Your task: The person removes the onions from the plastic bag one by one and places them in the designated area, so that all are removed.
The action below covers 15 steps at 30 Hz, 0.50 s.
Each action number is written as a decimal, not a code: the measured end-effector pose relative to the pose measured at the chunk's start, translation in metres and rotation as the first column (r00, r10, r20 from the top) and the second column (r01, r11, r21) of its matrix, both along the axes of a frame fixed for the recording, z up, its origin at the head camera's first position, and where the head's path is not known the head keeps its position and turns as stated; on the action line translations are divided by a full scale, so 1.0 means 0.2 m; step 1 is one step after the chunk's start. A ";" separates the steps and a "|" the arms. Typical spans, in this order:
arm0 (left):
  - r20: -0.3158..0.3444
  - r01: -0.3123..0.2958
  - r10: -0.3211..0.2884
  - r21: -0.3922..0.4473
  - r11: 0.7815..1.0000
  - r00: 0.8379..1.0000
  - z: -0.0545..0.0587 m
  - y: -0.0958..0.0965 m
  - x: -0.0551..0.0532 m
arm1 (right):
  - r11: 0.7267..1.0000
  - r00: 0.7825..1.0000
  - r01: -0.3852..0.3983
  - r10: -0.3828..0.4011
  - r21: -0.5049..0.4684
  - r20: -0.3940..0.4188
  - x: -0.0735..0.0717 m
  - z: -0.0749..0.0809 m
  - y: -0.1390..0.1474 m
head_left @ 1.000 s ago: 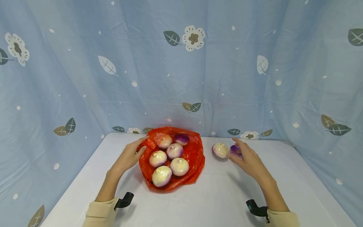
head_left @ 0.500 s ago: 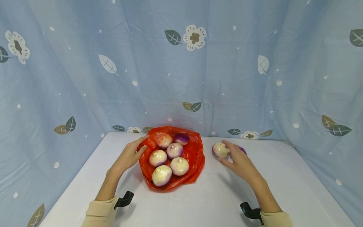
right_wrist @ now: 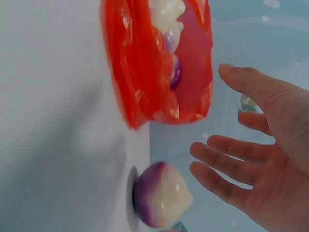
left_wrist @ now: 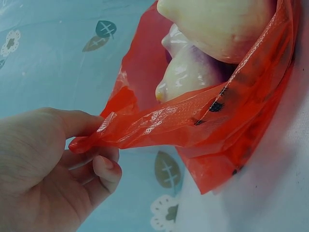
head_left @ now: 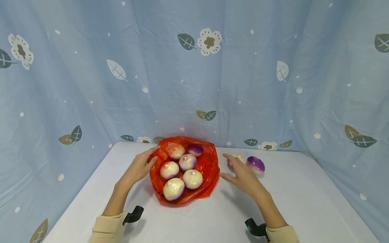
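Note:
My left hand [head_left: 139, 167] pinches the left edge of a red plastic bag [head_left: 209, 175]; in the left wrist view, thumb and finger close on its gathered rim. Inside the wide-mouthed bag lie several onions, mostly white and purple, such as the one at the front [head_left: 174, 189] and a dark purple one [head_left: 195, 149] at the back. My right hand [head_left: 243, 177] hovers just right of the bag, fingers spread, holding nothing. Behind it a pale onion [head_left: 238, 158] is partly hidden. A purple-topped onion [head_left: 255, 164] sits on the table to the right of that one.
A white table [head_left: 291, 195] carries everything. A blue curtain [head_left: 243, 74] printed with leaves and flowers hangs behind the table and along both sides. Each wrist wears a black camera mount, like the left one [head_left: 133, 214].
My right hand has moved left from the purple onion, passing in front of the pale one, to beside the bag. The left hand and the bag stay in place.

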<state>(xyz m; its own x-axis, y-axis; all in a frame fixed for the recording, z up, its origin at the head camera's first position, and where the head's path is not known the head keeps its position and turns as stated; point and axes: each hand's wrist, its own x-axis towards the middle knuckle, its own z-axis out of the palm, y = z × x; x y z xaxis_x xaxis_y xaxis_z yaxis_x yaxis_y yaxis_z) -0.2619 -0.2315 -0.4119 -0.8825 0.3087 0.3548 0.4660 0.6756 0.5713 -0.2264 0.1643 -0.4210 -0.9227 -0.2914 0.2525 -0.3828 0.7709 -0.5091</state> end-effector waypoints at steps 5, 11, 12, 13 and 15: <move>-0.005 -0.003 0.003 -0.002 1.000 1.000 0.01 0.00 0.00 | 0.999 0.999 -0.021 0.022 -0.026 0.030 0.00 0.02 -0.07; -0.002 -0.005 0.005 -0.003 1.000 1.000 0.01 0.01 0.00 | 0.998 0.998 -0.039 0.042 -0.043 0.056 0.01 0.03 -0.15; -0.002 -0.005 0.005 -0.003 1.000 1.000 0.01 0.01 0.00 | 0.998 0.997 -0.041 0.044 -0.045 0.059 0.01 0.03 -0.16; 0.000 -0.003 0.003 -0.001 1.000 1.000 0.01 0.01 0.00 | 0.998 0.997 -0.048 0.051 -0.049 0.058 0.01 0.03 -0.17; 0.002 -0.001 0.001 0.002 1.000 1.000 0.00 0.01 0.01 | 0.997 0.996 -0.056 0.059 -0.053 0.061 0.01 0.02 -0.19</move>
